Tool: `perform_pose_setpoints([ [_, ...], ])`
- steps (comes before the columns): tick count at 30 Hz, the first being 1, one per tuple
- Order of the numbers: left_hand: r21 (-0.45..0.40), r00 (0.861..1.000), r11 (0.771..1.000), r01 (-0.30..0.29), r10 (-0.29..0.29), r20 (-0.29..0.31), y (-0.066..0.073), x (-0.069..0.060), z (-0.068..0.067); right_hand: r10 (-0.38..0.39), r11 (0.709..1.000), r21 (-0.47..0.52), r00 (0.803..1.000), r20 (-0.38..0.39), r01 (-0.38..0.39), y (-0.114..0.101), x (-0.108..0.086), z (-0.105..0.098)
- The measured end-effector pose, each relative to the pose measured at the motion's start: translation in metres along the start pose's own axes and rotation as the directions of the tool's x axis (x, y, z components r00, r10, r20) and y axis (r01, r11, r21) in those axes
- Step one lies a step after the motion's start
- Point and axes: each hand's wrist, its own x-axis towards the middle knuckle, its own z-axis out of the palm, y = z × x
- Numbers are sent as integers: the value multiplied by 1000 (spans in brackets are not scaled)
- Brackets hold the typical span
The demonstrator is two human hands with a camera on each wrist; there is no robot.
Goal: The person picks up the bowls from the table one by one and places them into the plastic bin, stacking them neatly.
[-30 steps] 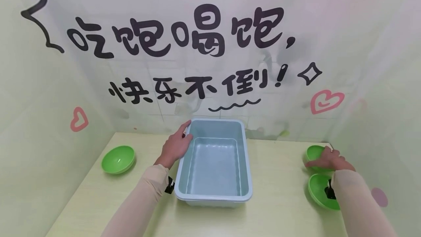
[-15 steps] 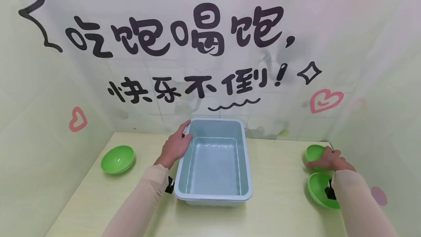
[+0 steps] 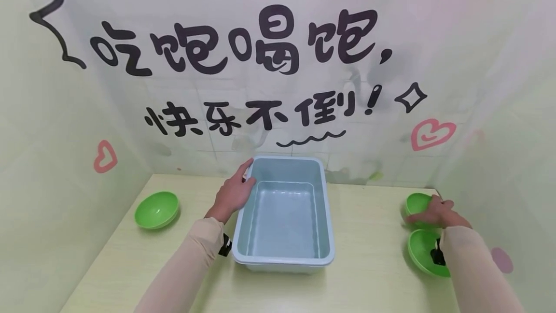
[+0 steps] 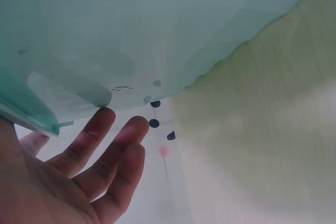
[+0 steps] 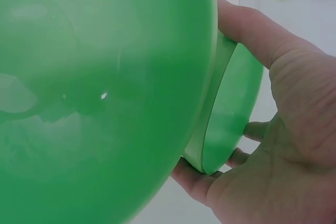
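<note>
- The near right bowl (image 3: 420,250) is set by the right edge of the table (image 3: 369,255), under the right sleeve (image 3: 475,260), so the wrist is best held high or it could get knocked.
- The blue bin (image 3: 283,259) is parked between the left and right edges. Its left rim is touched by the left hand (image 3: 233,194), fingers spread apart, thumb at the rim; a light touch is probably plenty.
- The far right bowl (image 3: 416,202), near the table's far right corner, is gripped by the right hand (image 3: 434,212), thumb clamped on one side, fingers on the other. Even pressure is advised, since that smooth wall could slip.
- Hidden stuff: the near right bowl is partly covered by the sleeve and some black wrist gear (image 3: 437,253).
- From the left wrist, it can't be told whether the bin's side is touched by the fingertips.
- The thumb tip and part of the far right bowl are blocked in the right wrist view; whether the two bowls touch can't be told.
</note>
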Motion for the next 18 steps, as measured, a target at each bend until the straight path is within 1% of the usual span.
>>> perform_pose_setpoints([
  [7, -11, 1000, 1000, 2, -2, -2, 0, -2, 1, 3, 1000, -7, 1000, -4, -3, 4, 0, -1],
  [15, -10, 1000, 1000, 8, -8, -7, 1, -5, -1, 3, 999, 33, 1000, 1, -4, 4, 0, 0],
  [18, -15, 1000, 1000, 3, -3, -9, 2, -5, -1, 3, 999, 33, 1000, -22, -2, 3, -1, -1],
])
